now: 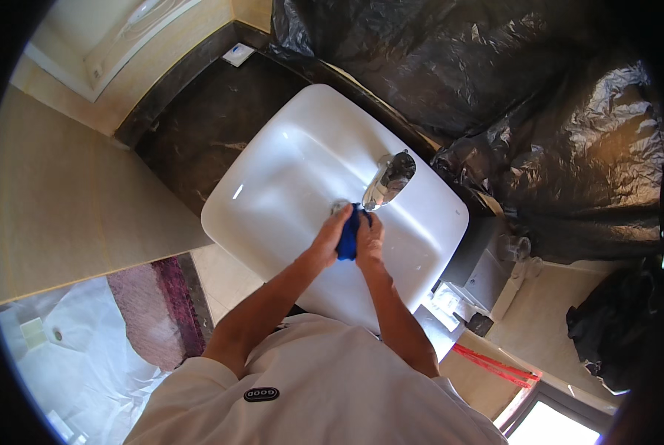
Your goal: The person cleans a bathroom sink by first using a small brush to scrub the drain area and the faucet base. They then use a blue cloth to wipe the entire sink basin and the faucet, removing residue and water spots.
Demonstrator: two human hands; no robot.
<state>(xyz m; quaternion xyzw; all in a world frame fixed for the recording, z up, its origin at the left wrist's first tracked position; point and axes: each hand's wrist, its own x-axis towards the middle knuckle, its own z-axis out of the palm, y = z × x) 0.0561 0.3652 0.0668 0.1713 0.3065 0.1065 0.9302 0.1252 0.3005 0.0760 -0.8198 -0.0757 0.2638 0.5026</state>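
Observation:
A blue cloth (348, 239) is bunched between my two hands, over the white ceramic washbasin (270, 222). My left hand (329, 231) grips its left side, fingers beside the metal drain (340, 206). On the other side, my right hand (371, 239) holds the cloth just below the spout of the chrome faucet (390, 181). The fingertips of both hands meet around the cloth near the spout. Whether water is running cannot be made out.
A dark stone countertop (198, 133) lies under and behind the basin. Black plastic sheeting (421, 61) covers the upper right. A dark box-shaped thing (473, 250) stands right of the basin. Red tape (496, 366) stretches at lower right. Translucent sheeting (81, 339) and a purple rug (148, 317) lie at lower left.

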